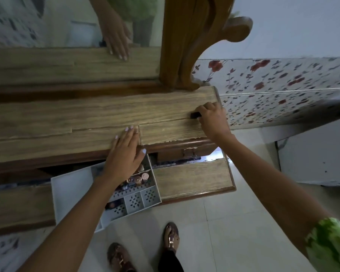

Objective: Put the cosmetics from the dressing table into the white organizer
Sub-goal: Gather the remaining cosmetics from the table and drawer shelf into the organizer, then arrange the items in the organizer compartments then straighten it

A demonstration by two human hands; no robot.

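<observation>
My right hand is closed around a small black cosmetic item on the right end of the wooden dressing table top. My left hand lies flat on the table's front edge, fingers spread, holding nothing. Below it the white organizer rests on a lower wooden shelf. Several rose-gold capped tubes stand in one of its compartments, and a dark item lies in another. My left forearm hides part of the organizer.
A mirror in a carved wooden frame rises behind the table top. A small drawer with a metal handle sits under the right end. A floral tiled wall is to the right. My sandalled feet stand on pale floor tiles.
</observation>
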